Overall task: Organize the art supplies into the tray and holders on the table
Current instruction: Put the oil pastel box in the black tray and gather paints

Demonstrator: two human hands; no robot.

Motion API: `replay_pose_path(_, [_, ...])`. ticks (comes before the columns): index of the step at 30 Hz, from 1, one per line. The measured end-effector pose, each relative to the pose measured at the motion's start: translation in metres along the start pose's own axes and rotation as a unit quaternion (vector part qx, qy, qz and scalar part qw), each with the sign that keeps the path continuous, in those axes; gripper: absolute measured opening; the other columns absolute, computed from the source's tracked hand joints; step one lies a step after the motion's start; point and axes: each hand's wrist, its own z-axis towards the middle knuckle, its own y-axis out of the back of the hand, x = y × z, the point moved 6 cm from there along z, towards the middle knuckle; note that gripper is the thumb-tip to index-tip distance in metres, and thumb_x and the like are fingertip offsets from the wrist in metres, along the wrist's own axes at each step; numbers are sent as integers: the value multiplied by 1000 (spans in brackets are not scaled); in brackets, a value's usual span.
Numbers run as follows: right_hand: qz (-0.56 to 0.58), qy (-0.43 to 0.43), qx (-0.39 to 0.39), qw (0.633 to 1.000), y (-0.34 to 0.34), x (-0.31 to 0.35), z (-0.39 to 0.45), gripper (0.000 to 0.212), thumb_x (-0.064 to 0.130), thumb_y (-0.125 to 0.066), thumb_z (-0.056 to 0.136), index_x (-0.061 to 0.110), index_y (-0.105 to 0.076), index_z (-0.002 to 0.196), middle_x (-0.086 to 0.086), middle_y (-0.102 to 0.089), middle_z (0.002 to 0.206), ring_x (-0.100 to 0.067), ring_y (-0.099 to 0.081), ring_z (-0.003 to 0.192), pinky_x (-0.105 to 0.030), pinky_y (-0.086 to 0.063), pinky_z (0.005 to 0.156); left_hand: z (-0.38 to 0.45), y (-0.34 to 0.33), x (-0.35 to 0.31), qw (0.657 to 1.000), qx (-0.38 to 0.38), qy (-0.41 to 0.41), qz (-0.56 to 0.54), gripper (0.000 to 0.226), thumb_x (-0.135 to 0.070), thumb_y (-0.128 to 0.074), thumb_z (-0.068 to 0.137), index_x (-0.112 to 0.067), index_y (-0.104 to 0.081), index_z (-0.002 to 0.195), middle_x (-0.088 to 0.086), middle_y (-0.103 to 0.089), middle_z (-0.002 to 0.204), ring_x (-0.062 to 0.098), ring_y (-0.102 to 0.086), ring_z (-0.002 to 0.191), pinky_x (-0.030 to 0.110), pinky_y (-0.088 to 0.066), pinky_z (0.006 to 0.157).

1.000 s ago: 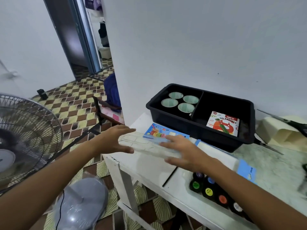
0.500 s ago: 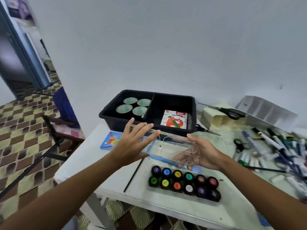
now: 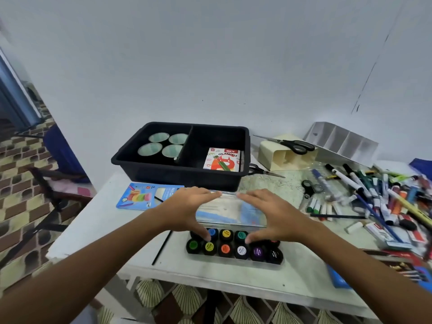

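Both hands (image 3: 187,210) around clear lid (image 3: 230,210)

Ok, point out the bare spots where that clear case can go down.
Free: the right compartment of the black tray behind the oil pastels box; the white table at its left front, between the blue crayon pack and the black stick. Crowded: the right side, heaped with markers, and the front middle, taken by paint pots.
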Motion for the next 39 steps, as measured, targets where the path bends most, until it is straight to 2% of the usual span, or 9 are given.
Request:
replay_pose_path(2, [-3, 5, 6, 1000, -6, -1, -6, 97, 74, -65, 70, 33, -30, 150, 8, -39, 141, -9, -34, 127, -26, -36, 104, 0, -7, -5, 1000, 21, 5, -13, 109, -64, -80, 62, -31, -27, 152, -6, -43, 148, 12, -36, 132, 26, -28, 103])
replay_pose_path(4, [2, 7, 15, 1000, -13, -3, -14, 92, 76, -62, 71, 34, -34, 148, 8, -41, 136, -10, -36, 124, -28, -38, 100, -3, -17, -8, 999, 36, 17, -18, 110, -66, -78, 61, -31, -27, 152, -6, -45, 147, 13, -38, 132, 29, -31, 104])
replay_pose_path(11, [26, -1, 37, 999, -44, -9, -36, 85, 78, -57, 74, 42, -33, 147, 9, -36, 135, -6, -33, 124, -30, -38, 102, -15, -52, -20, 998, 44, 16, -32, 103, -75, -66, 67, -30, -28, 152, -5, -44, 148, 14, -37, 135, 36, -33, 105])
replay_pose_path(15, [49, -2, 26, 998, -53, -11, -42, 83, 79, -55, 74, 42, -35, 146, 9, -36, 134, -6, -31, 125, -31, -38, 103, -19, -64, -21, 999, 30, 14, -14, 102, -79, -60, 68, -29, -30, 151, -6, -42, 150, 14, -36, 136, 36, -27, 108])
replay_pose_path(21, [68, 0, -14, 998, -59, -12, -47, 82, 78, -55, 74, 38, -41, 144, 6, -39, 135, -8, -32, 125, -33, -39, 103, -27, -71, -23, 999, -38, 0, -26, 97, -80, -56, 71, -25, -37, 149, -1, -46, 145, 16, -39, 132, 27, -19, 102])
replay_pose_path(25, [87, -3, -42, 995, -57, -14, -47, 78, 73, -62, 74, 37, -47, 141, 6, -43, 133, -8, -36, 122, -33, -42, 100, -25, -70, -23, 997, -56, 2, -60, 90, -77, -56, 74, -26, -42, 146, -3, -50, 138, 13, -42, 126, 30, -24, 102])
replay_pose_path(33, [93, -3, -119, 989, -64, -14, -57, 72, 65, -67, 75, 30, -55, 136, 3, -52, 130, -16, -46, 117, -44, -46, 95, -28, -71, -26, 992, -106, -12, -72, 85, -75, -60, 72, -23, -54, 138, -2, -58, 129, 16, -52, 117, 38, -38, 98])
replay_pose_path(39, [100, -2, -159, 982, -64, -11, -58, 67, 61, -67, 76, 22, -62, 131, -1, -56, 127, -20, -50, 113, -43, -49, 91, -29, -68, -28, 988, -128, -8, -90, 79, -72, -62, 73, -21, -59, 133, -1, -61, 128, 16, -54, 115, 40, -42, 95])
